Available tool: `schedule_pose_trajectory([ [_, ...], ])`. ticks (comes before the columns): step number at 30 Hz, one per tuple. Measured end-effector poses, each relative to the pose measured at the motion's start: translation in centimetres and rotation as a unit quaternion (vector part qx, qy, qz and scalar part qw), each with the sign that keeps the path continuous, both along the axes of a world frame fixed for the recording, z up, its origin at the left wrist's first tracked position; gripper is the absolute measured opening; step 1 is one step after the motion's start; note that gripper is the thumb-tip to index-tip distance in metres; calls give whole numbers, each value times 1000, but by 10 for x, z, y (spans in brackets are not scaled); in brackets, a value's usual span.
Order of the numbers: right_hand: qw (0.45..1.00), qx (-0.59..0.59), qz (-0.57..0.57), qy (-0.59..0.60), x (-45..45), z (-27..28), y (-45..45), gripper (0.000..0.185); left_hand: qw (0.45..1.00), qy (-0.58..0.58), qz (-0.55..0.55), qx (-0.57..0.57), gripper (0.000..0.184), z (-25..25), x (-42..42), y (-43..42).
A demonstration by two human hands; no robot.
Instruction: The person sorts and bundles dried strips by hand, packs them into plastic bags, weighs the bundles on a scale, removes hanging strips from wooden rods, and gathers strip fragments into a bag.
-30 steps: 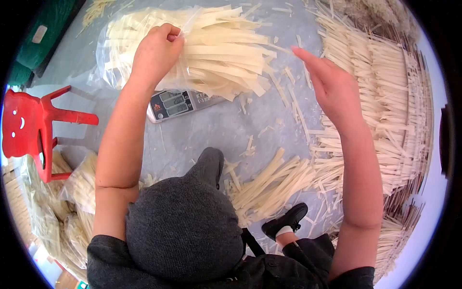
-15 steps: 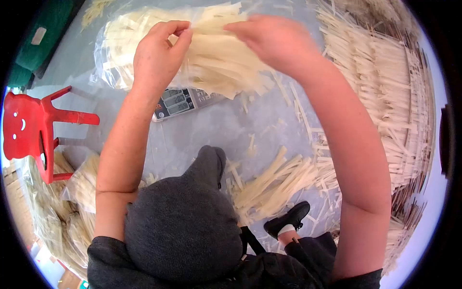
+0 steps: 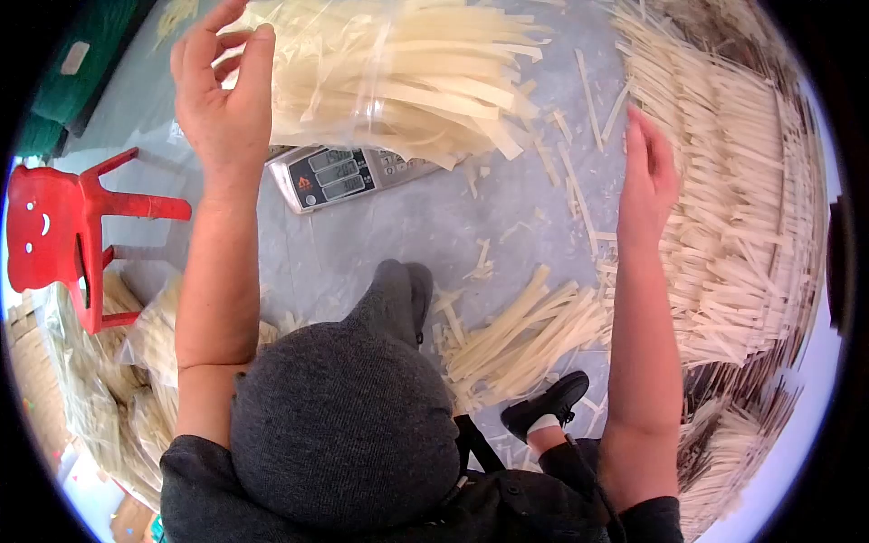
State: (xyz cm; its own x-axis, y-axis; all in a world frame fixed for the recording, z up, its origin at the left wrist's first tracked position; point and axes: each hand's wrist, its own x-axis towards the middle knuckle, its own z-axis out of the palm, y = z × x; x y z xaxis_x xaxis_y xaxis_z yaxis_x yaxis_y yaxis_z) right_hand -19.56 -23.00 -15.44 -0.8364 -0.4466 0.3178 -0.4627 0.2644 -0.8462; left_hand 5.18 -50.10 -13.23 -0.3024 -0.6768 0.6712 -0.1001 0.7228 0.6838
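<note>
A clear plastic bag (image 3: 369, 101) is stuffed with pale, flat, noodle-like strips (image 3: 453, 68), whose loose ends stick out to the right. It lies over a digital scale (image 3: 337, 177), hiding the weighing surface; the display and part of the keypad show. My left hand (image 3: 222, 95) is at the bag's left end, thumb and fingers apart, with no strip visible in it. Off to the right, my right hand (image 3: 648, 176) has its fingers stretched out beside a large spread of the same strips (image 3: 724, 199). Nothing shows between those fingers.
A small heap of strips (image 3: 529, 339) lies on the grey floor (image 3: 362, 240), with scattered pieces around it. On the left are a red stool (image 3: 86, 213) and filled plastic bags (image 3: 100, 389). A green object (image 3: 86, 59) is at upper left. My black shoe (image 3: 546, 404) rests near the heap.
Both hands have moved apart from above the bag: the left toward the bag's left end, the right to the strips at the right. More of the scale's display is uncovered.
</note>
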Motion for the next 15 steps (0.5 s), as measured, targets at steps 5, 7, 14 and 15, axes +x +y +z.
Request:
schedule_pose_trajectory([
  [5, 986, 66, -50, -141, 36, -73, 98, 25, 999, -47, 20, -10, 33, 2, 3, 5],
  [7, 972, 56, -85, -212, 54, -79, 109, 25, 996, -74, 18, -47, 31, 1, 1, 7],
  [14, 973, -7, -88, -211, 46, -45, 52, 53, 984, -167, 43, -49, 26, 3, -20, 11],
  [15, 973, -38, -89, -207, 40, -35, 33, 54, 978, -205, 12, -48, 28, 0, -26, 8],
])
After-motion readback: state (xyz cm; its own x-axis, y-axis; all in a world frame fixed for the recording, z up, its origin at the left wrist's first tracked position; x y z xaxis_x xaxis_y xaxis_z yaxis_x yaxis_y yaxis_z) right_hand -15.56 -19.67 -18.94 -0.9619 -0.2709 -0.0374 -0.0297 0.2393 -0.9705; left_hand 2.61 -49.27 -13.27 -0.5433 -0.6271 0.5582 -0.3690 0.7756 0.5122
